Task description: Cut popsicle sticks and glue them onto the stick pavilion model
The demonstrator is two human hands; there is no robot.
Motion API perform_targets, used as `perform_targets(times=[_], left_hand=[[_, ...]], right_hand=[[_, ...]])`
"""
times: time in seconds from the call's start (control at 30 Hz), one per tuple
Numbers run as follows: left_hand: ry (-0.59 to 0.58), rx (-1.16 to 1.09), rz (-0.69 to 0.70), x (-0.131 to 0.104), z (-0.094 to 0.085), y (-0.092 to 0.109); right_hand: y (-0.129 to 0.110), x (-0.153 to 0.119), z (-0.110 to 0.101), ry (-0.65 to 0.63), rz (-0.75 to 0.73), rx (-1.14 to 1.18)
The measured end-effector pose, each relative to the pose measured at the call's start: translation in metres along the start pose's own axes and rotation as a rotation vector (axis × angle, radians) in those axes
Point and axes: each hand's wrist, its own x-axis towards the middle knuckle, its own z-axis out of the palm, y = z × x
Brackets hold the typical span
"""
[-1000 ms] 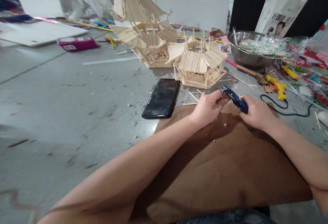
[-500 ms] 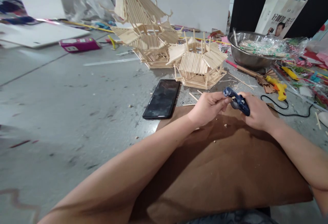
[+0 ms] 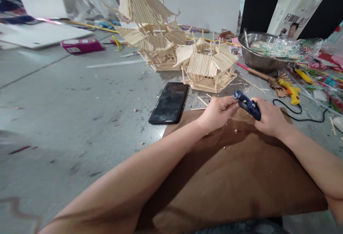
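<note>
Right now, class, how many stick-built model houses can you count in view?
2: the taller model, with a pointed roof, stands farther back; the shorter model stands nearer, to the right in the picture.

A craft workspace, apparently: a pale, tiered, wooden-stick pavilion model stands toward the scuffed grey surface's far edge; a corded yellow plastic glue gun lies toward the right edge.

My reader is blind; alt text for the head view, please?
A person's right hand holds a dark-blue handheld tool, its far end at the left hand, above a brown sheet. Beyond stand a tall pale wooden-stick pavilion model and a shorter one.
</note>
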Motion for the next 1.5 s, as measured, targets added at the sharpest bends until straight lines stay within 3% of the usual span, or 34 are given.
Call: perform_targets(times=[0.5,0.97,1.13,1.37,1.5], left_hand=[[0.045,0.061,0.000,0.000,0.005,-0.001],[0.050,0.033,-0.114,0.002,0.007,-0.005],[-0.005,-0.131,-0.211,0.004,0.006,-0.012],[-0.007,-0.495,-0.423,0.008,0.003,-0.010],[0.016,-0.673,-0.453,0.008,0.004,-0.010]], right_hand=[[-0.002,0.001,0.000,-0.060,0.083,-0.042],[0.001,0.003,0.000,-0.073,0.173,-0.090],[0.011,0.008,0.001,0.015,0.268,-0.193],[0.028,0.015,0.014,-0.061,0.262,-0.289],[0.031,0.014,0.020,-0.104,0.220,-0.315]])
